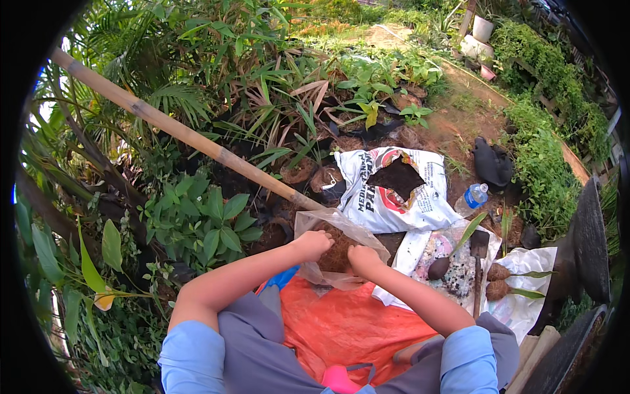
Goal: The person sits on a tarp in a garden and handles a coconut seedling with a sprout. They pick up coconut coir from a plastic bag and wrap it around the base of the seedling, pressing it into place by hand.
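A clear plastic bag (376, 236) stands in front of me, its mouth wide, with brown coconut fibre (340, 248) inside. My left hand (316, 245) is over the bag's left side, fingers curled in on the fibre. From the right, my right hand (365, 259) reaches in with its fingers pinched at the fibre's other edge. The fingertips are partly hidden. Beneath the bag spreads an orange-red tarp (334, 330). Just beyond it lies a white printed sack (401, 219) with a torn hole showing dark soil (397, 178).
Right of the bag, a small trowel (478, 246) and a sprouted dark seed (438, 269) lie on a dirty white sheet (423, 246). Two sprouted coconuts (498, 281) rest nearby. A water bottle (471, 198) and black gloves (492, 162) sit beyond. A bamboo pole (182, 130) slants down toward the bag.
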`<state>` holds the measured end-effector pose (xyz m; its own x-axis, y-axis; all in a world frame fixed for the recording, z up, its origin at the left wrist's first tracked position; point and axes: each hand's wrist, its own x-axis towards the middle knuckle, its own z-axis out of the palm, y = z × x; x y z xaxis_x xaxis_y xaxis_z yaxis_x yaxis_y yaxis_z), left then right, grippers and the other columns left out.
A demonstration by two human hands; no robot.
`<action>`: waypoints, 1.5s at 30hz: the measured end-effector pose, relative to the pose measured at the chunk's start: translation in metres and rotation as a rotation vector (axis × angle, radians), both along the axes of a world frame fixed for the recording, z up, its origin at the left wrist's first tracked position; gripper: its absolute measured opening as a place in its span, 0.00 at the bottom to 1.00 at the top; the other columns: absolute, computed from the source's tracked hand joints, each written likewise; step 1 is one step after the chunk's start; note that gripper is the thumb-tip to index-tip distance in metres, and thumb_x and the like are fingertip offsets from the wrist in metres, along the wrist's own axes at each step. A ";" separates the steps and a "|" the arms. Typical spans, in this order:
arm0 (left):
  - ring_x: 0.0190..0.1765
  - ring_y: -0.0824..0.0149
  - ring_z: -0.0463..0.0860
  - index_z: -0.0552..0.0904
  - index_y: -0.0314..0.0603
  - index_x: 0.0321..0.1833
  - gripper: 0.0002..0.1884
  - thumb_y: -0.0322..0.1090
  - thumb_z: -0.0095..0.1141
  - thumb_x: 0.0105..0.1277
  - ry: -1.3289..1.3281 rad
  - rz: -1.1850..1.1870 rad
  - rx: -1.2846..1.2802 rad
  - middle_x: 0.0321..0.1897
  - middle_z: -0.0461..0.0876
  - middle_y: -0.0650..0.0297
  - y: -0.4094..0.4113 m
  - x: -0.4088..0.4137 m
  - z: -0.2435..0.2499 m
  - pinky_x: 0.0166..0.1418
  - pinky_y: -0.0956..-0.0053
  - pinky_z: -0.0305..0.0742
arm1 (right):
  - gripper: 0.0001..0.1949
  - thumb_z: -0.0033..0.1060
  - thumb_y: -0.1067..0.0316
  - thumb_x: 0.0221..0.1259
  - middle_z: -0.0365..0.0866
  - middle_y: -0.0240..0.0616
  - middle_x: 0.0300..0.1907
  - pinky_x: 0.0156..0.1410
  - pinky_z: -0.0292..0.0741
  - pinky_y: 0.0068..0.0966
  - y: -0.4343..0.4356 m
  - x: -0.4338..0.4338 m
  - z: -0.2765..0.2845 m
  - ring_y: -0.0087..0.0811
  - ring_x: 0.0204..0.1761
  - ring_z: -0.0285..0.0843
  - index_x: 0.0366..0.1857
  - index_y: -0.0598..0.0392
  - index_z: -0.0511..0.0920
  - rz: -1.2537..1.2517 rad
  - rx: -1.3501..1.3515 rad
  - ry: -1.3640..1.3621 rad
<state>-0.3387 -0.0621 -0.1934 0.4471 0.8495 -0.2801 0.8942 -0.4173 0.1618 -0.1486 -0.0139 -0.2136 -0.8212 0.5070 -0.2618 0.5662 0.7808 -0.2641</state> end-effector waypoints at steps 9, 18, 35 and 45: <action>0.54 0.60 0.72 0.73 0.35 0.51 0.31 0.34 0.65 0.39 0.150 -0.067 0.070 0.51 0.73 0.57 0.013 -0.023 -0.029 0.52 0.70 0.73 | 0.18 0.58 0.71 0.43 0.72 0.52 0.47 0.42 0.78 0.34 0.014 -0.050 -0.018 0.44 0.44 0.78 0.41 0.63 0.70 -0.005 0.040 -0.021; 0.64 0.58 0.66 0.71 0.35 0.57 0.37 0.39 0.68 0.39 0.337 -0.070 0.031 0.58 0.69 0.54 0.015 -0.039 -0.055 0.64 0.68 0.62 | 0.23 0.52 0.64 0.50 0.69 0.34 0.56 0.54 0.69 0.43 0.014 -0.042 -0.082 0.41 0.52 0.72 0.54 0.38 0.72 0.473 0.146 -0.019; 0.62 0.57 0.67 0.75 0.36 0.52 0.29 0.37 0.62 0.44 0.280 -0.150 0.085 0.56 0.72 0.55 0.001 -0.032 -0.058 0.67 0.65 0.56 | 0.18 0.48 0.75 0.52 0.72 0.56 0.43 0.49 0.72 0.38 0.025 -0.027 -0.143 0.51 0.46 0.74 0.49 0.59 0.72 -0.008 -0.107 0.290; 0.54 0.62 0.76 0.84 0.46 0.37 0.14 0.36 0.62 0.45 0.421 -0.174 -0.302 0.44 0.81 0.61 0.006 -0.015 -0.015 0.61 0.68 0.65 | 0.13 0.56 0.73 0.43 0.75 0.50 0.43 0.47 0.74 0.37 0.037 -0.055 -0.042 0.46 0.48 0.74 0.37 0.57 0.79 0.112 0.075 -0.107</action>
